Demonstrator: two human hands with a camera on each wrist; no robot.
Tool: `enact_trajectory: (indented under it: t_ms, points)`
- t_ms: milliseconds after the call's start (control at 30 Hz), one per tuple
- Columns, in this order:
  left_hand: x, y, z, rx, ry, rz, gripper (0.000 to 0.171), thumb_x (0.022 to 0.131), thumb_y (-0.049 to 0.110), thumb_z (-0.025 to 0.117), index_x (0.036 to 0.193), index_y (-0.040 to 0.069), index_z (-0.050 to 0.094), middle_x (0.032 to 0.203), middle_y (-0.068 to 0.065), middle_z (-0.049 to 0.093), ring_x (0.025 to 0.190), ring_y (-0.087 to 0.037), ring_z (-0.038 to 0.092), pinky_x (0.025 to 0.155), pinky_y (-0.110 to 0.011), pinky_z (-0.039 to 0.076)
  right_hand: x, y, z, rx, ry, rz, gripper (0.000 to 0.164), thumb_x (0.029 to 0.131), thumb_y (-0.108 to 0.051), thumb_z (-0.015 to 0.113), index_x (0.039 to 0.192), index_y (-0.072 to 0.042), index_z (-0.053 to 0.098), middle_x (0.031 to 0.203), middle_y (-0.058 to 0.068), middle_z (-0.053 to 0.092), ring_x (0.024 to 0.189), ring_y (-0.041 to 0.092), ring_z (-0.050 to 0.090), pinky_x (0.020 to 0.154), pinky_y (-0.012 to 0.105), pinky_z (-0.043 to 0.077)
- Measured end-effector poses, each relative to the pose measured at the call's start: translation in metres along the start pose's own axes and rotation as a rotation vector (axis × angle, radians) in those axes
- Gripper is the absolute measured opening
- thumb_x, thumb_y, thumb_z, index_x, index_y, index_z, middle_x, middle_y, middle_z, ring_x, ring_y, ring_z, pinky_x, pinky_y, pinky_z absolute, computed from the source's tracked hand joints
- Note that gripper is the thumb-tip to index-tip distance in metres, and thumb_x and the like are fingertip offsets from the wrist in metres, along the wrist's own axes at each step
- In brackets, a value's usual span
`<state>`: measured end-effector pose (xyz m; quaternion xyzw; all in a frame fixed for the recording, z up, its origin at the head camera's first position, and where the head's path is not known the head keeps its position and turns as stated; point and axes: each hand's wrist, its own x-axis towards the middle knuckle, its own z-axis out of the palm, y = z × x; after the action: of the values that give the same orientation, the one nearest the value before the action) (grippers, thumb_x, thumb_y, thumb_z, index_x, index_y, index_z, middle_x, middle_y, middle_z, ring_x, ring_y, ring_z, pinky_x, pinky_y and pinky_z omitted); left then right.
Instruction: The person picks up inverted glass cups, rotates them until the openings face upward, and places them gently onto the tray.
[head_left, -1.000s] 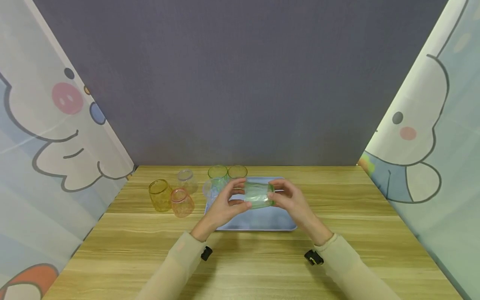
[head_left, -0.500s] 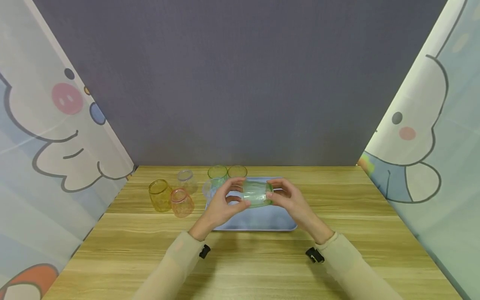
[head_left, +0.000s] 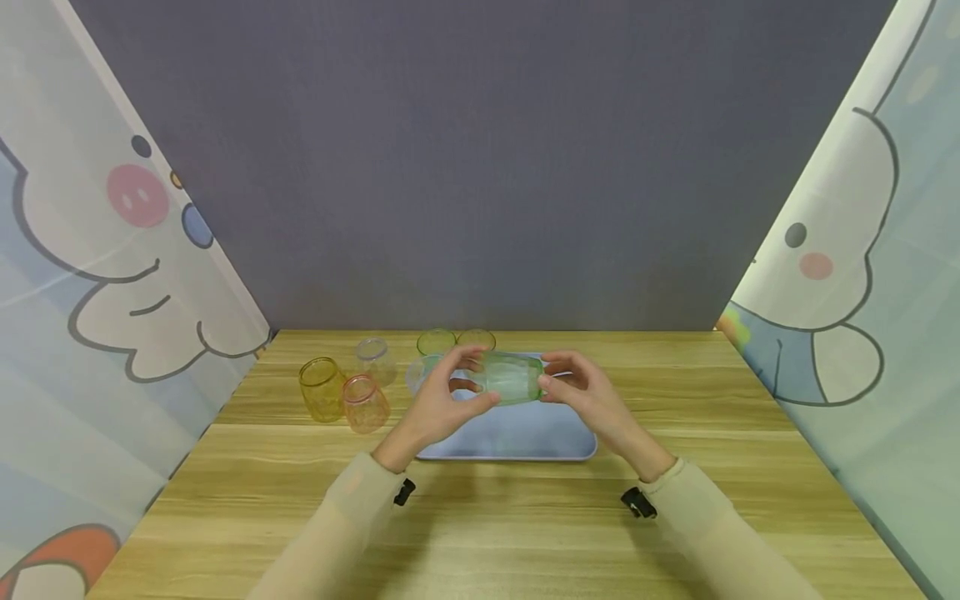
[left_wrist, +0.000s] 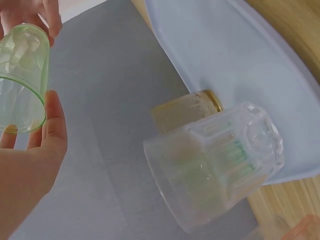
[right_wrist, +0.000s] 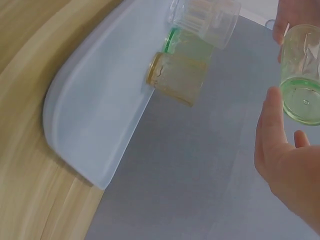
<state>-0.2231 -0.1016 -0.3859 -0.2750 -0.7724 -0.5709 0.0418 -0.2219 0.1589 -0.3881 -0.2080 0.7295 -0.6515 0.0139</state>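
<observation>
Green-tinted glass tumbler [head_left: 512, 378] held sideways in the air, above the pale blue tray [head_left: 517, 435]. Left hand [head_left: 438, 402] grips the rim end, right hand [head_left: 592, 402] pinches the base end. At the tray's far left corner: a clear fluted glass [right_wrist: 207, 20], a green glass [right_wrist: 190, 46], an amber glass [right_wrist: 177, 77], close together. Toward the table's [head_left: 517, 533] left edge, yellow glass [head_left: 322, 393], pink glass [head_left: 366, 408] and lilac-rimmed glass [head_left: 377, 364] stand grouped.

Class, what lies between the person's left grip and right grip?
The green glass lies between the left grip and the right grip, held on its side by both; the head view shows this.
</observation>
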Motion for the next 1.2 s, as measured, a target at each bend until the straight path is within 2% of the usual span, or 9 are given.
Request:
enact_trajectory:
  t_ms: [167, 300, 567, 833, 1033, 1200]
  points:
    - [0.002, 0.002, -0.003, 0.031, 0.017, 0.022, 0.063, 0.090, 0.018, 0.079, 0.146, 0.012, 0.049, 0.137, -0.010, 0.052, 0.121, -0.026, 0.051, 0.094, -0.045, 0.052, -0.002, 0.001, -0.003, -0.021, 0.005, 0.009, 0.043, 0.098, -0.013, 0.067, 0.134, 0.006, 0.054, 0.120, 0.024, 0.056, 0.096, 0.029, 0.068, 0.085, 0.043, 0.059]
    - [0.003, 0.003, -0.005, 0.074, 0.026, 0.028, 0.064, 0.089, 0.017, 0.080, 0.145, 0.013, 0.050, 0.134, -0.008, 0.052, 0.119, -0.025, 0.051, 0.093, -0.042, 0.053, -0.003, 0.002, -0.005, -0.099, -0.008, 0.016, 0.041, 0.099, -0.016, 0.067, 0.131, 0.006, 0.056, 0.119, 0.023, 0.058, 0.096, 0.027, 0.067, 0.084, 0.045, 0.059]
    - [0.003, 0.005, -0.011, 0.159, 0.032, 0.042, 0.066, 0.089, 0.019, 0.080, 0.147, 0.013, 0.049, 0.134, -0.011, 0.051, 0.119, -0.026, 0.051, 0.092, -0.043, 0.052, -0.009, 0.006, -0.010, -0.279, -0.039, 0.031, 0.033, 0.099, -0.023, 0.068, 0.125, -0.002, 0.063, 0.111, 0.013, 0.066, 0.093, 0.041, 0.066, 0.080, 0.043, 0.057]
    - [0.005, 0.007, -0.014, 0.299, 0.027, 0.041, 0.066, 0.089, 0.029, 0.079, 0.147, 0.017, 0.050, 0.137, -0.014, 0.051, 0.116, -0.024, 0.051, 0.089, -0.042, 0.051, -0.012, 0.012, -0.010, -0.465, -0.061, -0.007, 0.020, 0.096, -0.025, 0.071, 0.111, -0.011, 0.071, 0.104, -0.001, 0.069, 0.092, 0.018, 0.064, 0.079, 0.036, 0.054]
    - [0.007, 0.008, -0.014, 0.414, 0.023, 0.038, 0.067, 0.087, 0.032, 0.078, 0.147, 0.020, 0.051, 0.138, -0.011, 0.051, 0.106, -0.023, 0.055, 0.085, -0.044, 0.051, -0.014, 0.020, -0.009, -0.535, -0.077, -0.040, 0.015, 0.094, -0.021, 0.072, 0.104, -0.010, 0.072, 0.100, -0.003, 0.069, 0.087, 0.015, 0.064, 0.079, 0.033, 0.055]
    - [0.010, 0.009, -0.013, 0.485, 0.012, 0.041, 0.068, 0.085, 0.035, 0.078, 0.146, 0.021, 0.051, 0.138, -0.007, 0.051, 0.100, -0.023, 0.055, 0.082, -0.039, 0.050, -0.018, 0.024, -0.008, -0.601, -0.096, -0.028, 0.015, 0.093, -0.022, 0.073, 0.103, -0.011, 0.072, 0.099, -0.004, 0.068, 0.084, 0.013, 0.061, 0.076, 0.031, 0.054]
